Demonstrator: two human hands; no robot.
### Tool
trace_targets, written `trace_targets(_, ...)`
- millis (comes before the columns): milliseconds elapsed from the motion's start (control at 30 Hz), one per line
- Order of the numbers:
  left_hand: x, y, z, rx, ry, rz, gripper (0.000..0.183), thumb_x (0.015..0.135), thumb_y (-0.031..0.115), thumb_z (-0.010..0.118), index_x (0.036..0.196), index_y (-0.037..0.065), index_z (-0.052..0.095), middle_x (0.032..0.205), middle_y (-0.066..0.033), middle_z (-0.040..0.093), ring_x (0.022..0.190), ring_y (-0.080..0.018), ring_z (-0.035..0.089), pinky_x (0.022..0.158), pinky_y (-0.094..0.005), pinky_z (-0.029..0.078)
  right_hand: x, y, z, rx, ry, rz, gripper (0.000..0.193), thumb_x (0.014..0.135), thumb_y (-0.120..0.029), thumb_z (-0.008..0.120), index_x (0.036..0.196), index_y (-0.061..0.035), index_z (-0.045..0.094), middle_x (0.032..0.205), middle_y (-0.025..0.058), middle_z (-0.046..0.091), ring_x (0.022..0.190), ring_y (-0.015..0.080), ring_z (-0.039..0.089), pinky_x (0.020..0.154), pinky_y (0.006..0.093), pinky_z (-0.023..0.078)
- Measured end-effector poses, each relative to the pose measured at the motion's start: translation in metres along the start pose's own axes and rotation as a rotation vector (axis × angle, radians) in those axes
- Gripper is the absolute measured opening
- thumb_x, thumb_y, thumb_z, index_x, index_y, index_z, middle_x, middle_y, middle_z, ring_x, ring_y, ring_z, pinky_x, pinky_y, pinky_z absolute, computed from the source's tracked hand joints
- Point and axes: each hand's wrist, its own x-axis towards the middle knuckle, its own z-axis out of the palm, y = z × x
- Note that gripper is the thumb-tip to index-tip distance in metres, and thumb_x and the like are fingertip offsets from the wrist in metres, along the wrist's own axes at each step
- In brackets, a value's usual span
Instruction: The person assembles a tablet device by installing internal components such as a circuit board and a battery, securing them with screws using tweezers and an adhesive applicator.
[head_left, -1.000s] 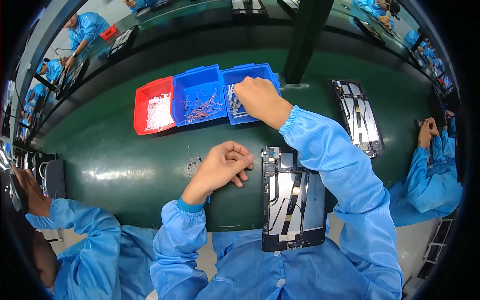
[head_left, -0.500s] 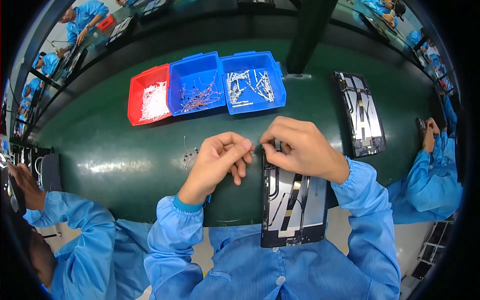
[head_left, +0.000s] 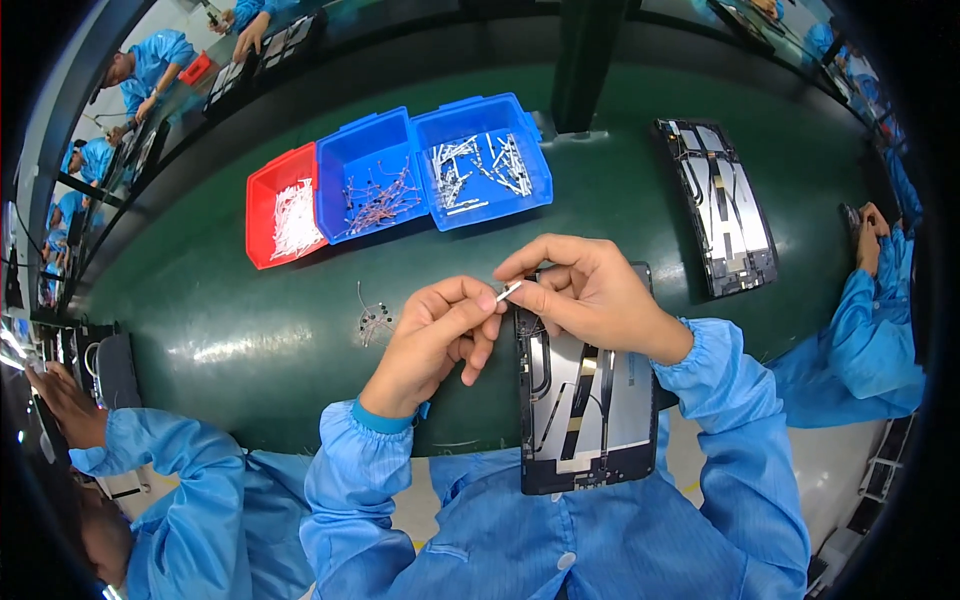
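My left hand [head_left: 430, 340] is closed in a pinch on a small white strip [head_left: 509, 292]. At the strip's other end are the thumb and bent forefinger of my right hand [head_left: 580, 290], which is closed around it. Both hands are held over the upper end of an opened tablet [head_left: 625, 400], its silver inside and black cables facing up. That tablet lies at the table's near edge, partly covered by my right hand. To the left of my left hand, a little bunch of thin wired parts [head_left: 373, 322] rests on the green table [head_left: 230, 370].
A red bin [head_left: 262, 215] of white pieces, a blue bin [head_left: 365, 140] of thin wired parts and another blue bin [head_left: 480, 115] of white strips stand behind my hands. Another opened tablet [head_left: 745, 230] lies right, beyond a dark post [head_left: 585, 70]. Co-workers sit on both sides.
My right forefinger has lifted and spread from the thumb, and the white strip now shows between my hands. The whole view has shifted and tilted slightly.
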Motion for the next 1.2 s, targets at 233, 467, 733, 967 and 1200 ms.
trace_targets(233, 0.002, 0.001, -0.003, -0.159, -0.081, -0.098, 0.021, 0.098, 0.023, 0.057, 0.094, 0.002, 0.059, 0.075, -0.0041, 0.058, 0.052, -0.0103, 0.055, 0.037, -0.0224, 0.041, 0.0, 0.002, 0.001, 0.027, -0.053, -0.063, 0.016, 0.095, -0.005, 0.063, 0.108, 0.0049, 0.064, 0.098, 0.006, 0.062, 0.071, 0.0057, 0.062, 0.055, 0.0181, 0.046)
trace_targets(467, 0.001, 0.0, 0.0, -0.158, -0.11, -0.111, 0.022, 0.097, 0.022, 0.058, 0.097, 0.0, 0.059, 0.077, -0.0053, 0.058, 0.052, -0.0108, 0.055, 0.038, -0.0224, 0.042, 0.002, 0.008, 0.0, -0.044, -0.045, -0.152, 0.011, 0.093, -0.002, 0.064, 0.101, 0.0049, 0.064, 0.097, 0.0051, 0.06, 0.073, 0.0043, 0.059, 0.055, 0.0161, 0.044)
trace_targets(733, -0.002, -0.002, 0.009, 0.239, 0.206, 0.285, 0.022, 0.096, 0.018, 0.065, 0.101, -0.003, 0.063, 0.08, -0.0066, 0.062, 0.055, -0.008, 0.057, 0.041, -0.0212, 0.045, -0.003, 0.002, 0.003, -0.196, 0.084, -0.057, 0.006, 0.086, -0.002, 0.07, 0.091, 0.0009, 0.068, 0.068, -0.0032, 0.063, 0.053, -0.0021, 0.047, 0.045, 0.0171, 0.031)
trace_targets(967, 0.001, -0.002, 0.002, 0.236, 0.207, 0.211, 0.015, 0.094, 0.012, 0.066, 0.094, -0.003, 0.064, 0.072, -0.0045, 0.061, 0.053, -0.0075, 0.056, 0.041, -0.0211, 0.044, -0.001, 0.004, -0.001, -0.805, 0.074, -0.559, 0.013, 0.077, -0.004, 0.073, 0.089, -0.0052, 0.068, 0.081, 0.0041, 0.064, 0.059, 0.0119, 0.058, 0.048, 0.0267, 0.043)
trace_targets(1200, 0.002, 0.012, -0.012, 0.383, 0.417, 0.355, 0.009, 0.093, 0.011, 0.061, 0.088, 0.004, 0.064, 0.057, 0.0, 0.054, 0.038, -0.0069, 0.044, 0.035, -0.0224, 0.031, -0.008, -0.002, -0.001, -1.039, 0.112, -0.974, 0.021, 0.071, 0.0, 0.074, 0.09, -0.006, 0.069, 0.087, 0.0061, 0.065, 0.057, 0.0128, 0.059, 0.046, 0.0257, 0.046)
